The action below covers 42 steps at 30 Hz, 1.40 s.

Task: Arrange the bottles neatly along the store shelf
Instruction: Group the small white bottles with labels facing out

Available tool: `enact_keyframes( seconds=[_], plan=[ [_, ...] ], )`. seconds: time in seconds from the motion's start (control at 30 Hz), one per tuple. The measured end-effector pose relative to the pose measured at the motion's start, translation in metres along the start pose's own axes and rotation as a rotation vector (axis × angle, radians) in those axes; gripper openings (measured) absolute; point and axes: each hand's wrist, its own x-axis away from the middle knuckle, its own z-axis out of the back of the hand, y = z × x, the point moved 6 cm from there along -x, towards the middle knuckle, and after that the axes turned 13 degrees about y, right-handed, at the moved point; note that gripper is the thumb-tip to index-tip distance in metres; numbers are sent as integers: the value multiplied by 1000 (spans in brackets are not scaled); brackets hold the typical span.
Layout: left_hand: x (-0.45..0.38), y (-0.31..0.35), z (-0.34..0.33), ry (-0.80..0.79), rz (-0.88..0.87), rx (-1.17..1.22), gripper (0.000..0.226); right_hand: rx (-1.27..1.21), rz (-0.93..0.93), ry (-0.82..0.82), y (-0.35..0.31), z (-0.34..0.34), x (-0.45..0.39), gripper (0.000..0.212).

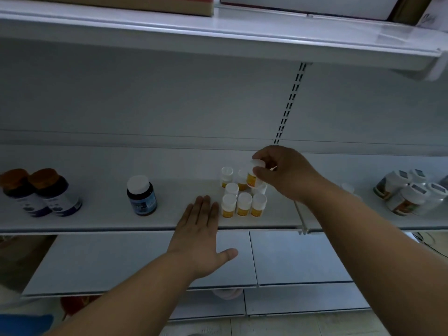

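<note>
Store shelf (101,221), head view. A cluster of small white-capped bottles with yellow-orange labels stands upright just right of centre: a front row of three bottles (244,204), one bottle (231,189) behind them, and a back pair (227,175) at 12 o'clock from the row. Their contents cannot be seen through the opaque walls.

The right hand (283,173) pinches the white cap of a held bottle (254,174), thumb and fingers curled round it; this bottle is tilted and lifted above the cluster's 1 o'clock corner, its yellow label facing the camera.

The left hand (201,238) lies flat, fingers straight and together, thumb spread out; its fingertips rest on the shelf at 9 o'clock from the front row, just beside the leftmost bottle.

At 9 o'clock from the cluster, well apart, stands a dark bottle (141,196) with a white cap and blue label; farther left, two dark bottles with brown caps (40,192). At 3 o'clock, near the frame edge, stand white-lidded jars (409,192).
</note>
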Motion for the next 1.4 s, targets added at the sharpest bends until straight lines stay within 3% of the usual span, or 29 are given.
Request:
enact_keyframes(
  seconds=[0.17, 0.83, 1.07, 1.2, 1.4],
  plan=[
    [0, 0, 1, 0, 7, 6, 113, 219, 190, -136, -5, -21, -14, 32],
    [1, 1, 2, -3, 17, 0, 113, 327, 283, -402, 2, -60, -21, 24],
    [0, 1, 1, -8, 14, -6, 113, 294, 247, -245, 15, -33, -22, 19],
    [0, 2, -1, -7, 6, -8, 115, 336, 165, -281, 33, -35, -13, 16],
    [0, 1, 0, -5, 2, -15, 115, 280, 39, -205, 39, -36, -14, 18]
  ],
)
